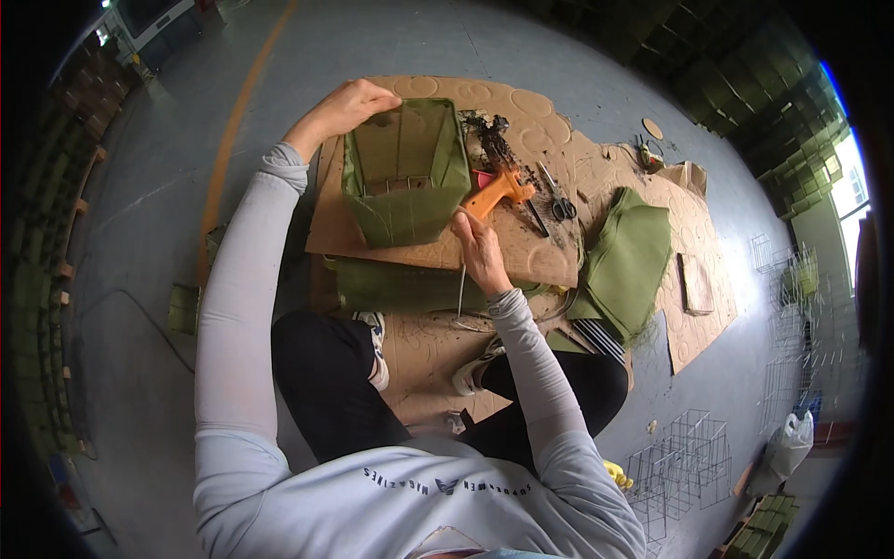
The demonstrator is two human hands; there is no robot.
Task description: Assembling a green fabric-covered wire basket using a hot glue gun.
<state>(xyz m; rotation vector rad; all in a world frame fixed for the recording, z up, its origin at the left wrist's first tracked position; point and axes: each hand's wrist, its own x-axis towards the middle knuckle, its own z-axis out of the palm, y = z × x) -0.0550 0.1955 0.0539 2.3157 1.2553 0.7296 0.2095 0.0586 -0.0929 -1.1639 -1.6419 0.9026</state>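
An open green fabric box (410, 216), with wire showing inside, sits tilted on a cardboard sheet over a low stack in front of me. My left hand (346, 110) is closed on its far left rim, fingertips pinching the edge. At the box's near right edge, my right hand (480, 250) is closed, thumb and fingers pinching the fabric; the exact grip is partly hidden. Just beyond those fingers lies an orange tool (500, 192) that looks like a glue gun. A thin pale cord (461, 293) hangs below my right hand.
Scissors (561, 205) and dark stringy scraps (496, 144) lie right of the box. Folded green fabric (629, 256) rests farther right on cardboard (712, 289). Wire frames (684, 456) stand on the floor at lower right. Stacked green boxes (670, 56) line the far right.
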